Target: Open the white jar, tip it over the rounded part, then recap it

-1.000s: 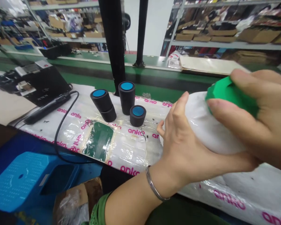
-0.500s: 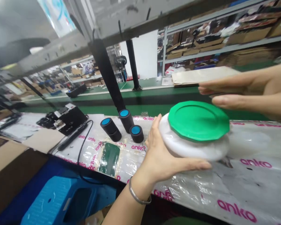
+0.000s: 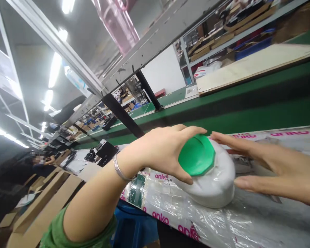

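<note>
A round white piece (image 3: pixel 217 193), wrapped in clear plastic, sits low over the plastic-covered table. On top of it is a green faceted disc (image 3: pixel 198 156), tilted and partly covered by my hand. My left hand (image 3: pixel 167 148) curves round the disc, thumb on the near side and fingers on the far side. To the right, my right hand (image 3: pixel 271 165) is open, its fingers and thumb apart at the white piece's right side; I cannot tell whether they press on it.
A black device (image 3: pixel 104 151) lies on the table at left. Beyond runs a green conveyor (image 3: pixel 248 100) with a pale board (image 3: pixel 250 70) on its far side. A black post (image 3: pixel 124 115) supports an overhead rail. Cardboard boxes (image 3: pixel 43 203) and a blue stool (image 3: pixel 129 224) stand below; a person (image 3: pixel 40 163) is far left.
My left hand has gone from the white piece's side to the green disc. The right hand has come down beside the white piece. My view has tilted; my arm now hides the black cylinders.
</note>
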Available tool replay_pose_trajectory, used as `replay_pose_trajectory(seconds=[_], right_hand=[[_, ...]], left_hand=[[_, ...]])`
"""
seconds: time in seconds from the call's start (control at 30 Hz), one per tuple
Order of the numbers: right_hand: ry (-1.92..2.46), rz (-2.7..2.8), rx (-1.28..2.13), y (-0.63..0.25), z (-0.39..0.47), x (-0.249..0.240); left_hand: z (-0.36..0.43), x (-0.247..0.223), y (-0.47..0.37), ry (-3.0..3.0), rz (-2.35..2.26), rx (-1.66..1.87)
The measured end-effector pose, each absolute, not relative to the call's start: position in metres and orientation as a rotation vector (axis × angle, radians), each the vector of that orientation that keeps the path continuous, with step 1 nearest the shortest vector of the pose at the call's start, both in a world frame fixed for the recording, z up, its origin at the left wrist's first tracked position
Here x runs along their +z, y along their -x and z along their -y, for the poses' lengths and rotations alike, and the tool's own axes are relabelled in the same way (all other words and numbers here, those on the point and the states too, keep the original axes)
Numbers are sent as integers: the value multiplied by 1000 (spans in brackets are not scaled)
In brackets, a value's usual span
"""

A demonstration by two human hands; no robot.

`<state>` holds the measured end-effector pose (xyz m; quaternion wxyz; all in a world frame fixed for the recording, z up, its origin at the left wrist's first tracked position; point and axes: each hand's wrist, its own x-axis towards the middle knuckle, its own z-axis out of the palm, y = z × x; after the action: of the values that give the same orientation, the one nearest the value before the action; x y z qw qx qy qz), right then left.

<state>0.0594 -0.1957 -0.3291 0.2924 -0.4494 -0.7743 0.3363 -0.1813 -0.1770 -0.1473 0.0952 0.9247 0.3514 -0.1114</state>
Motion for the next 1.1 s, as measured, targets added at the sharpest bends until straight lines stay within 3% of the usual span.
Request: replay_pose_trajectory(seconds=[0.33, 0.57, 1.1], right_hand=[[1076, 2132, 797, -53, 192, -338], [1035, 2064, 766, -48, 187, -353], [1064, 2038, 809, -35, 189, -352]], left_hand=[[186, -112, 175, -2472, -1480, -291], [184, -130, 161, -2575, -1549, -517], [182, -129, 151, -2517, -1660, -658]])
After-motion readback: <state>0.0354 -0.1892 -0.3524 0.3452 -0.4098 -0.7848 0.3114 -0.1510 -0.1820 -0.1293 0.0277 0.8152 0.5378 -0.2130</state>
